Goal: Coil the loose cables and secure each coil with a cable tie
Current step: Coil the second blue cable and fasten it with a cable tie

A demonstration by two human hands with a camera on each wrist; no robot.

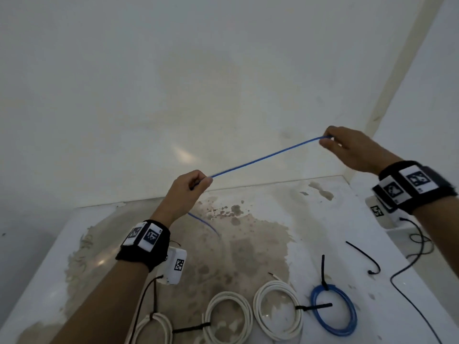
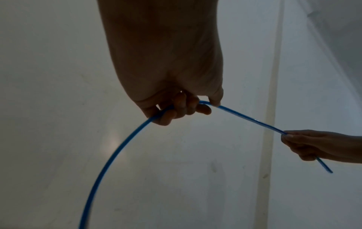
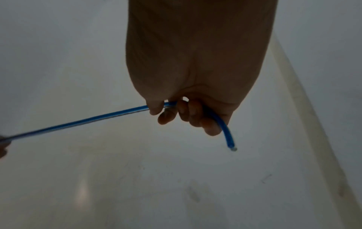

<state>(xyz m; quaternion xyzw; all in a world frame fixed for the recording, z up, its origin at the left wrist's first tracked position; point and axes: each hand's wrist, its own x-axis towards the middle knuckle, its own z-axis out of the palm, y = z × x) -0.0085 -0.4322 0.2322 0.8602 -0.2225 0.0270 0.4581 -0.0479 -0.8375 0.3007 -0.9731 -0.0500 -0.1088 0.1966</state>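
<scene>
Four tied coils (image 1: 334,309) lie on the table (image 1: 310,219), a spare cable tie (image 1: 365,256) beside them, while left hand (image 1: 190,192) and right hand (image 1: 347,147), fingers curled, stretch the uncoiled blue cable (image 1: 268,156) taut above it.
</scene>
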